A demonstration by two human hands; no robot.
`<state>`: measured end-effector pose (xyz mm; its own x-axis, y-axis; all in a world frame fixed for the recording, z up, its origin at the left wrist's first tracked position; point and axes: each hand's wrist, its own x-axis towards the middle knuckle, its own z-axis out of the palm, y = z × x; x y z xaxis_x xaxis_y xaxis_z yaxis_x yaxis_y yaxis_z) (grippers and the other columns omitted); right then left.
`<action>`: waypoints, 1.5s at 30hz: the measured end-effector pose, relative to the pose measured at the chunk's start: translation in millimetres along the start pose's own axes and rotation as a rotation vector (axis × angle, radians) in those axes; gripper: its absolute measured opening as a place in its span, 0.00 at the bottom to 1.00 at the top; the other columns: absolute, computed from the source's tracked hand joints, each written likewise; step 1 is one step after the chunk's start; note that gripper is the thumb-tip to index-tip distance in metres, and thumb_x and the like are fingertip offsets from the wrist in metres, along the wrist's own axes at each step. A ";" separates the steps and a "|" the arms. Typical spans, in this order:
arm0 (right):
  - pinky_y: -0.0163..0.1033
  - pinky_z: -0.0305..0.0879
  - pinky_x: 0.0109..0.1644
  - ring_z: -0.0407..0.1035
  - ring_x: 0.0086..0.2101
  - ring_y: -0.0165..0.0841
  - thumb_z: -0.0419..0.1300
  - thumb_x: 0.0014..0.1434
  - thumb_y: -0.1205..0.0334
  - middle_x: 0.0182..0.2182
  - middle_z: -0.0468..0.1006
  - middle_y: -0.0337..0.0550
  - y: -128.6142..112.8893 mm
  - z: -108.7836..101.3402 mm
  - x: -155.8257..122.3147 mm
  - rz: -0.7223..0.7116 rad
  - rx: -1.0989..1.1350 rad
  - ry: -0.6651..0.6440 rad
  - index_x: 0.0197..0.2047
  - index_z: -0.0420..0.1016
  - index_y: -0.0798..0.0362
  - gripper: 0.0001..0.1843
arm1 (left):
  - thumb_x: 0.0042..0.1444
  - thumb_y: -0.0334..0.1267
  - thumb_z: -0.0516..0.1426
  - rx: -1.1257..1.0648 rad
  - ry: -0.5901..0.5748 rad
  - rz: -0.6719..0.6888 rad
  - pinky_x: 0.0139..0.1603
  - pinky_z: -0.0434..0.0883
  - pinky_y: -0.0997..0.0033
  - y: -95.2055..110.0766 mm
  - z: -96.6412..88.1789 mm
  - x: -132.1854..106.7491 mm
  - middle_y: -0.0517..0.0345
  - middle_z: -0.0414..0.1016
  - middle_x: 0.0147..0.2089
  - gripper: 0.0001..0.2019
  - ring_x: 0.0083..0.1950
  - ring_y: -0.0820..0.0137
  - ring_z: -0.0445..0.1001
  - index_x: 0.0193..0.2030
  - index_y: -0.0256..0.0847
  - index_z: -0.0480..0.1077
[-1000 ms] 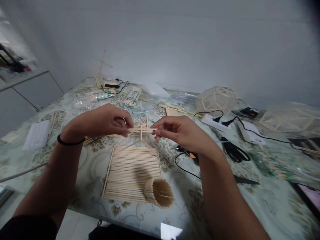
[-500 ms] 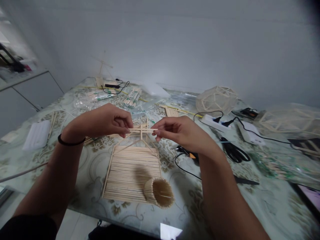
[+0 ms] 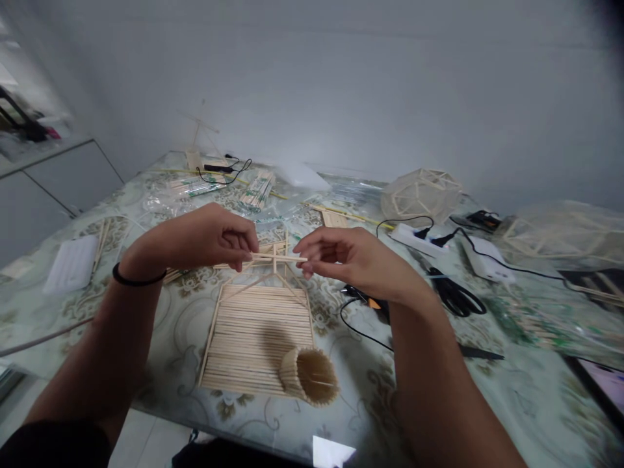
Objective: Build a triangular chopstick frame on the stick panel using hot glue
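Observation:
My left hand (image 3: 214,237) is closed in a pinch on one end of a thin pale wooden stick (image 3: 277,258). The stick lies level across the front of a small frame of glued sticks (image 3: 275,266) on the far edge of a slatted stick panel (image 3: 258,338). At the stick's other end, my right hand (image 3: 348,263) has thumb and fingertips round it, the index finger a little lifted. On the panel's near right corner a round cup made of sticks (image 3: 309,376) lies tipped, its opening toward me.
Black scissors (image 3: 458,296), a power strip (image 3: 419,239) with cords and an orange-black tool (image 3: 365,298) lie to the right. Bagged sticks (image 3: 258,190) and a wrapped stick polyhedron (image 3: 422,195) stand toward the wall. A white block (image 3: 71,263) is at left.
The stick's right end has dropped slightly and now slants a little. My right fingers have shifted and spread slightly; my left hand has hardly moved.

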<state>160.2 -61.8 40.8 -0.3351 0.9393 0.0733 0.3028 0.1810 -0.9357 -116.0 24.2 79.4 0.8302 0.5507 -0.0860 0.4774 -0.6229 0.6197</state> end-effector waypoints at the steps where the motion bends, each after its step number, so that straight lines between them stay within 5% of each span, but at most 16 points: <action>1: 0.40 0.76 0.41 0.79 0.32 0.33 0.74 0.55 0.53 0.30 0.84 0.41 -0.7 0.0 -0.5 0.000 -0.011 0.005 0.43 0.83 0.51 0.15 | 0.59 0.43 0.62 0.002 0.001 -0.001 0.37 0.74 0.80 -0.1 0.0 0.0 0.61 0.86 0.34 0.09 0.34 0.73 0.83 0.41 0.41 0.78; 15: 0.39 0.70 0.38 0.77 0.30 0.33 0.74 0.56 0.45 0.28 0.85 0.43 3.4 3.6 -0.1 0.019 -0.005 0.067 0.35 0.81 0.53 0.19 | 0.61 0.45 0.61 0.083 0.027 0.048 0.38 0.71 0.80 1.3 0.7 1.9 0.61 0.86 0.36 0.11 0.35 0.74 0.81 0.45 0.42 0.79; 21: 0.39 0.68 0.38 0.76 0.30 0.33 0.75 0.55 0.46 0.28 0.84 0.43 1.5 4.3 -0.1 0.013 -0.016 0.085 0.33 0.81 0.53 0.18 | 0.70 0.48 0.53 0.072 0.060 0.043 0.39 0.71 0.79 4.4 -1.2 -0.1 0.60 0.83 0.34 0.17 0.35 0.75 0.80 0.40 0.40 0.78; 28: 0.38 0.67 0.37 0.74 0.30 0.32 0.74 0.56 0.46 0.28 0.84 0.43 3.2 4.3 0.5 0.003 -0.043 0.093 0.32 0.80 0.54 0.18 | 0.70 0.45 0.54 0.065 -0.101 0.059 0.36 0.68 0.81 1.3 -0.6 1.2 0.62 0.82 0.33 0.14 0.33 0.76 0.79 0.45 0.40 0.79; 45: 0.35 0.68 0.35 0.75 0.29 0.30 0.72 0.59 0.49 0.27 0.83 0.41 2.7 8.2 2.3 -0.082 -0.046 0.091 0.37 0.79 0.54 0.16 | 0.68 0.46 0.54 0.148 -0.130 0.122 0.34 0.62 0.80 -1.1 2.5 6.6 0.62 0.74 0.28 0.18 0.29 0.77 0.68 0.33 0.37 0.76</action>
<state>153.0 -61.6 35.6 -0.2784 0.9432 0.1815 0.3190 0.2690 -0.9088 -110.4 27.1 76.3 0.9097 0.3965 -0.1230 0.4006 -0.7606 0.5109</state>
